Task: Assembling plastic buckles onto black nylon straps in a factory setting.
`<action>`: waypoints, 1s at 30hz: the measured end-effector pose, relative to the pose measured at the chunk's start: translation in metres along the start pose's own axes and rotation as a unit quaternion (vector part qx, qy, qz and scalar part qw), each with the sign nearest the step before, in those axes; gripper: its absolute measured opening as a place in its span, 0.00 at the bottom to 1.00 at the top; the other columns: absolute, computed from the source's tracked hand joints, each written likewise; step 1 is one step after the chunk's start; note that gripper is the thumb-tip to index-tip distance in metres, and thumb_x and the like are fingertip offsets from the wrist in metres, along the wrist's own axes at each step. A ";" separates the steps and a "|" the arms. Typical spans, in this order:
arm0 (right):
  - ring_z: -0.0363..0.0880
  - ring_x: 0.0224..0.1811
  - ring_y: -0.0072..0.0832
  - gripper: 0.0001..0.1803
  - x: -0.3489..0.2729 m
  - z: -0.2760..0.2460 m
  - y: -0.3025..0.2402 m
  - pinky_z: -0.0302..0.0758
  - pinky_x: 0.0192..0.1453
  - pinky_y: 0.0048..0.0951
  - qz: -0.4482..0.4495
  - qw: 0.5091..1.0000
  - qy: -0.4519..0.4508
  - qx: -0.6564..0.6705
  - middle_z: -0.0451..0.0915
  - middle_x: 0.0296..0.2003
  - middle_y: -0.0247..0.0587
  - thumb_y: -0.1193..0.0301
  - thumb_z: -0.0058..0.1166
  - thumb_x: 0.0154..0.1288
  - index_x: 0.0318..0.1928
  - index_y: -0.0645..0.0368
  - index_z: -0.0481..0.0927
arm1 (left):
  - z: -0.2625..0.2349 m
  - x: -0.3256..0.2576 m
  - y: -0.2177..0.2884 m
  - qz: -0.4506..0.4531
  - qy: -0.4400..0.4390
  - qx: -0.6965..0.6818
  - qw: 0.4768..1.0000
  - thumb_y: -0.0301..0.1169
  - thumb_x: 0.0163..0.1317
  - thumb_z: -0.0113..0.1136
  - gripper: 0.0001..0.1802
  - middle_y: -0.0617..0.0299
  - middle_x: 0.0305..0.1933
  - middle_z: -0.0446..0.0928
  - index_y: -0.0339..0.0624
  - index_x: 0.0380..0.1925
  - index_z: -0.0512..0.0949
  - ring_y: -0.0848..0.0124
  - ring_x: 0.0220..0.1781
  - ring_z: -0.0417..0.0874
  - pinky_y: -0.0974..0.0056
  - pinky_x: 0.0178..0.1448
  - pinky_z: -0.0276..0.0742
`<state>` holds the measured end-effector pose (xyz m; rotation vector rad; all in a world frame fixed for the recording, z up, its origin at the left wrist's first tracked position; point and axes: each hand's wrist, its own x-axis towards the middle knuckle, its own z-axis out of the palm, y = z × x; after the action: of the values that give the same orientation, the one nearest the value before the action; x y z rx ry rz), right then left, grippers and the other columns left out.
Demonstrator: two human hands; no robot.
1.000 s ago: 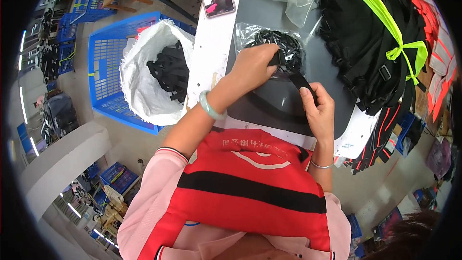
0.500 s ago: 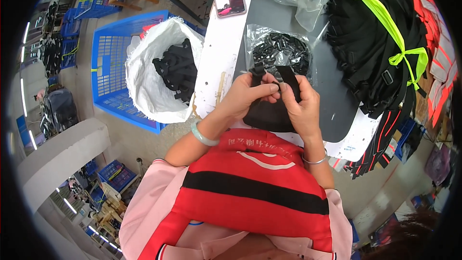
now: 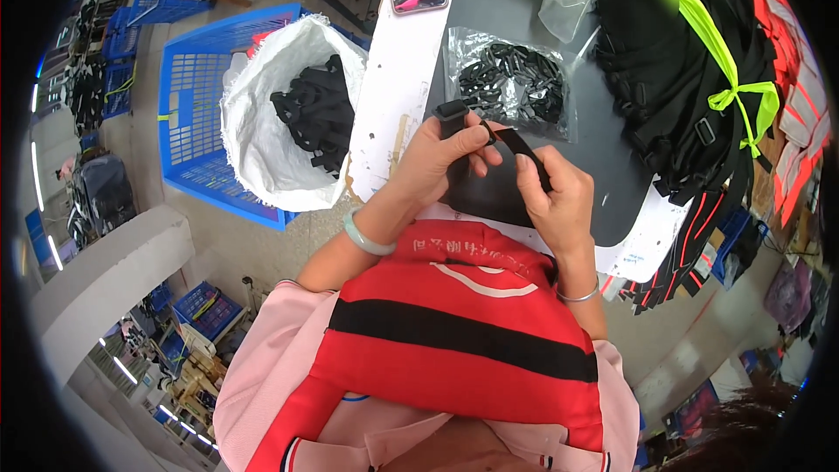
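1. My left hand (image 3: 433, 162) pinches a black plastic buckle (image 3: 452, 115) just above centre frame, fingers closed on it.
2. My right hand (image 3: 552, 197) grips the black webbing strap (image 3: 521, 147) running from the buckle, thumb pressed on it.
3. Above them lies a clear bag of black buckles (image 3: 511, 83) on the dark table (image 3: 612, 183).
4. At upper left, a white sack (image 3: 262, 144) holds black pieces inside a blue crate (image 3: 188, 114).

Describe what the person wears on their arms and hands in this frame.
Both hands are bare, with no gloves. The left hand has a pale green bangle around its wrist. The right hand has a thin silver bracelet at the wrist. The forearms are uncovered; light pink short sleeves show at the upper arms, under a red vest with a black band.
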<state>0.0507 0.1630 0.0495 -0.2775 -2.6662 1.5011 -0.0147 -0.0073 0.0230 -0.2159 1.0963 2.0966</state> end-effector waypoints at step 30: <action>0.76 0.22 0.50 0.08 -0.012 -0.006 0.015 0.72 0.26 0.42 -0.027 0.991 -0.134 -0.011 0.75 0.18 0.50 0.67 0.52 0.62 0.32 0.59 0.74 | 0.013 -0.011 0.007 -0.002 -0.051 0.214 0.976 0.25 0.58 0.62 0.06 0.65 0.30 0.78 0.38 0.35 0.77 0.79 0.27 0.77 0.76 0.28 0.72</action>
<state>0.0657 0.1732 0.0405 -0.0022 -2.8661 1.5953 -0.0094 -0.0058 0.0409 0.0959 1.4466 1.7927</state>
